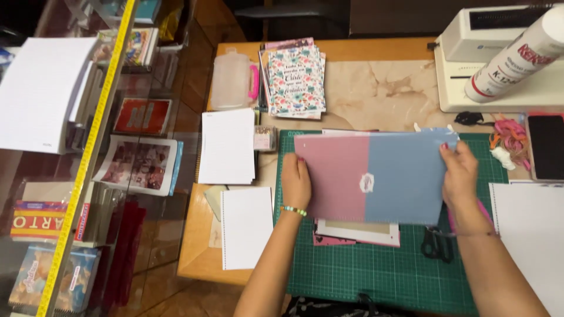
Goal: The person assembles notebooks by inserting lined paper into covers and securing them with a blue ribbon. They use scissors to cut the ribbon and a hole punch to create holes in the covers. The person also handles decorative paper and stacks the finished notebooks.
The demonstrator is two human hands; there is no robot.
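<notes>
Both hands hold a wide two-tone cover sheet (370, 176), pink on its left half and light blue on its right, with a small white mark near the middle, lifted flat just above a green cutting mat (382, 270). The left hand (295, 182), with a beaded bracelet at the wrist, is clamped on the pink edge, fingers curled over it; the right hand (460, 173) pinches the blue edge near its upper right corner. Under the sheet a stack of white and pink pages (358, 233) pokes out along the lower edge. Black-handled scissors (436, 243) lie on the mat just beside the right forearm. Left of the mat sit two stacks of punched white paper (228, 147) and (247, 228), with a small clear box (264, 138) between the upper stack and the mat. Farther back are floral patterned covers (295, 79) and a clear plastic case with a pink handle (233, 80). At the right stand a white binding machine (499, 88), a white glue bottle (517, 56) and a dark phone (546, 147)
</notes>
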